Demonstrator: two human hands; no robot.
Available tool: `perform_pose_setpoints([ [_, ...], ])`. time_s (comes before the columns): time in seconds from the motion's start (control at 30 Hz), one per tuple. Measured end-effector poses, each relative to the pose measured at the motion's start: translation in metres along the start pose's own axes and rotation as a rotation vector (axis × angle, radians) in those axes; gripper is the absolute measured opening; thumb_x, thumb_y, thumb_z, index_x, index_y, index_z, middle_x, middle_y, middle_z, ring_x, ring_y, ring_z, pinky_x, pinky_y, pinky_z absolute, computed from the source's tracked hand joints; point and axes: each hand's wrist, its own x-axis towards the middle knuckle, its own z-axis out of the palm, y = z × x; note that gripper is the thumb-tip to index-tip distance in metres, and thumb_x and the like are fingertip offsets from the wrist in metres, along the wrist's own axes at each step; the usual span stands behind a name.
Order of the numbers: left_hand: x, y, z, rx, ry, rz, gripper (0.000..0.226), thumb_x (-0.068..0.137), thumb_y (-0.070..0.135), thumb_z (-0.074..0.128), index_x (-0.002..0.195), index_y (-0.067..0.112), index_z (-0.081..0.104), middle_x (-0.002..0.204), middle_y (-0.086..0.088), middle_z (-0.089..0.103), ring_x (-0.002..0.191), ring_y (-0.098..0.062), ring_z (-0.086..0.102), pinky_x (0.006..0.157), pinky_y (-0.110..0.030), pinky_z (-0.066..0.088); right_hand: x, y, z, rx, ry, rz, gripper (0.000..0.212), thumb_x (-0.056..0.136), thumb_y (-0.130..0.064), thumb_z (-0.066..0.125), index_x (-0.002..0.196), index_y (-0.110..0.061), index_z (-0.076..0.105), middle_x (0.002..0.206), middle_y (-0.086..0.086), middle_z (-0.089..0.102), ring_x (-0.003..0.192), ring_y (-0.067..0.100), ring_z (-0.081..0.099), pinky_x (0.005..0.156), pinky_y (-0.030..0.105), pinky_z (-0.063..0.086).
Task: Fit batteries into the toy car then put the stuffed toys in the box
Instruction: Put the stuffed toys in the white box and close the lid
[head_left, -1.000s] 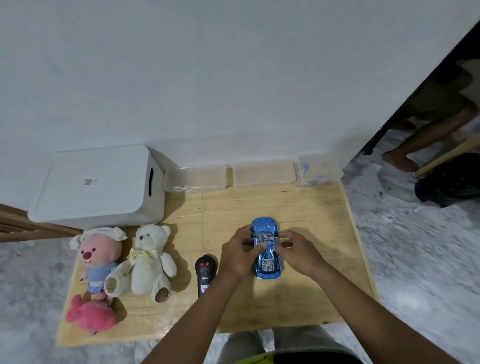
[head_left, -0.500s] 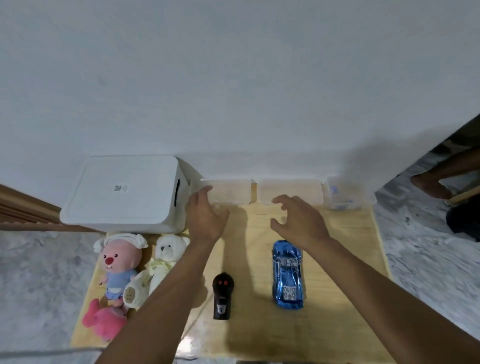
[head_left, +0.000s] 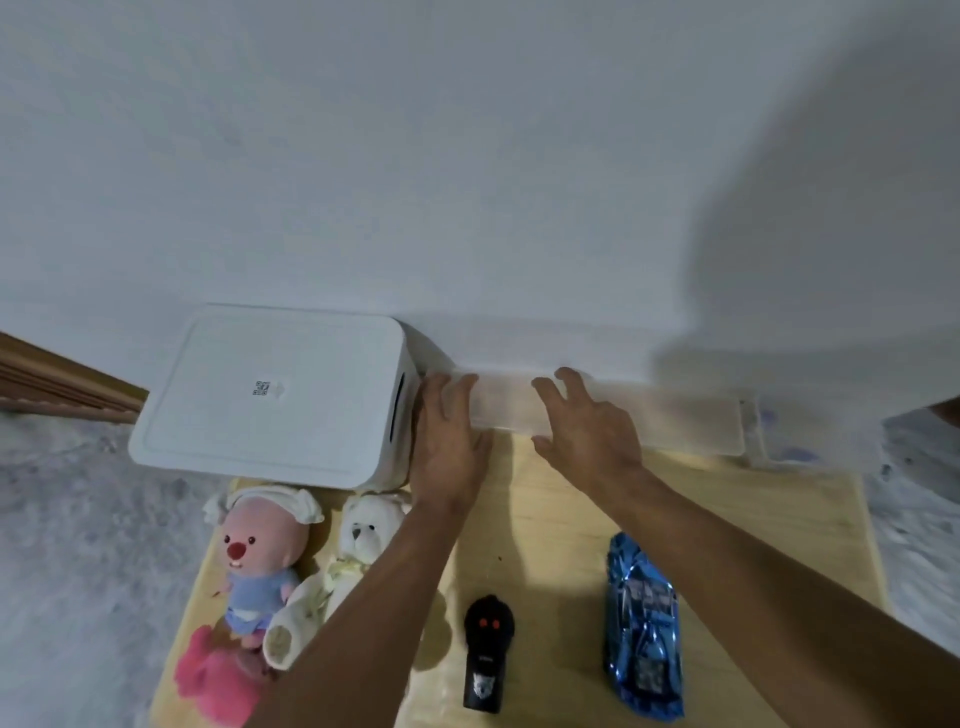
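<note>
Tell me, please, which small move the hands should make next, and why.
Probably close both hands on the clear container and draw it forward: the left hand and right hand lie open at its ends, while the blue toy car lies apart, not held.

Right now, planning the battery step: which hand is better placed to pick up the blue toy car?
Likely right. The right hand is nearer the blue toy car; the left hand is beyond the remote, by the white box.

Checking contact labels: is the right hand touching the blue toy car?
Apart: head view shows bare tabletop between the right hand and the blue toy car.
</note>
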Motion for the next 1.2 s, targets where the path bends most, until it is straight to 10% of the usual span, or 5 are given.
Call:
perform_pose_setpoints([
  [0.23,0.001,0.003,0.003,0.035,0.059,-0.035,0.071,0.086,0.013,0.076,0.147,0.024,0.043,0.154,-0.011,0.031,0.141,-0.029,0.038,0.105,-0.041,0.048,0.000,0.008,0.001,0.196,0.069,0.010,0.041,0.085,-0.048,0.070,0.114,-0.031,0.047,0.130,-0.017,0.047,0.071,0.022,0.064,0.072,0.035,0.053],
  [0.53,-0.007,0.006,0.004,0.103,0.042,-0.013,0.081,0.092,0.050,0.070,0.158,0.029,0.030,0.168,-0.016,0.011,0.155,-0.035,0.015,0.105,-0.046,0.048,-0.011,0.013,-0.020,0.368,0.214,0.139,0.034,0.088,-0.049,0.070,0.118,-0.036,0.064,0.114,-0.009,0.052,0.089,0.014,0.065,0.075,0.028,0.046],
  [0.8,-0.007,0.007,-0.003,-0.037,0.077,-0.017,0.067,0.101,0.050,0.055,0.160,0.035,0.027,0.171,-0.008,0.000,0.149,-0.032,0.033,0.085,-0.049,0.060,-0.011,0.013,-0.023,0.556,0.272,0.236,0.029,0.084,-0.048,0.075,0.110,-0.037,0.067,0.084,-0.013,0.062,0.076,0.006,0.059,0.066,0.025,0.044],
  [1.1,-0.009,0.010,-0.011,-0.070,0.014,-0.023,0.078,0.101,0.055,0.050,0.161,0.047,0.000,0.173,-0.002,0.000,0.148,-0.029,0.038,0.094,-0.055,0.055,-0.003,0.007,-0.042,0.552,0.220,0.291,0.039,0.090,-0.054,0.063,0.124,-0.036,0.057,0.083,-0.016,0.058,0.078,0.006,0.055,0.071,0.024,0.042],
  [1.2,-0.008,0.009,-0.010,-0.019,0.019,-0.020,0.079,0.103,0.055,0.049,0.160,0.048,-0.005,0.173,-0.002,0.001,0.149,-0.029,0.037,0.093,-0.056,0.058,-0.015,0.007,-0.038,0.618,0.230,0.203,0.027,0.098,-0.027,0.048,0.123,-0.023,0.038,0.066,-0.005,0.054,0.058,0.014,0.053,0.052,0.026,0.034],
])
